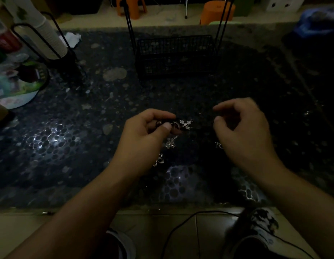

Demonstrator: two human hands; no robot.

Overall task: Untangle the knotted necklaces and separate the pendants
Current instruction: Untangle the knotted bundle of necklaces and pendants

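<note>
Speckled stone table (69,128), silver pendants (185,124)

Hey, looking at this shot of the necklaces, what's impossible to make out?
All in the head view:
- Cords of the necklaces: too dark against the black tabletop to trace knots.
- What the left hand pinches: its thumb and fingers cover it.
- Whether the right hand holds a cord: blurred, dim.
- Small pendant: partly hidden behind the right hand.
- Wire basket contents: too dark.
</note>
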